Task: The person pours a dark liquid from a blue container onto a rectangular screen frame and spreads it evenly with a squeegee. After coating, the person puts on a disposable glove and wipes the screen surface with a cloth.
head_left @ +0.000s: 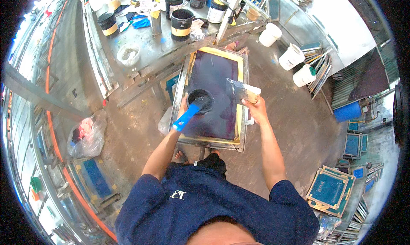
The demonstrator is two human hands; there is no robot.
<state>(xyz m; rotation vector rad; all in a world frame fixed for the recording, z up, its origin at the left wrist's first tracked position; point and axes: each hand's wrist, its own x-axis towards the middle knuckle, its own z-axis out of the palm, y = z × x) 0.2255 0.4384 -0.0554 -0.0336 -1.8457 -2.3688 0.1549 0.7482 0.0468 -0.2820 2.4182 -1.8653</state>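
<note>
Grey metal tabletop at eleven o'clock, white plastic buckets at two. Left hand grips round black tub; right hand, translucent flat scraper.

The stretched panel of the printing screen is dark and smooth with a faint gloss; yellow tape, matt and smeared, lines its edges; the black tub looks plastic, its inside wet and shiny; the blue handle in it is smooth, glossy plastic; the scraper pairs a shiny translucent blade with a tan, wood-like grip; the T-shirt is soft matt cloth; the tabletop is dull grey and stained; white buckets are smooth plastic; the bag is crinkled, see-through plastic film.
</note>
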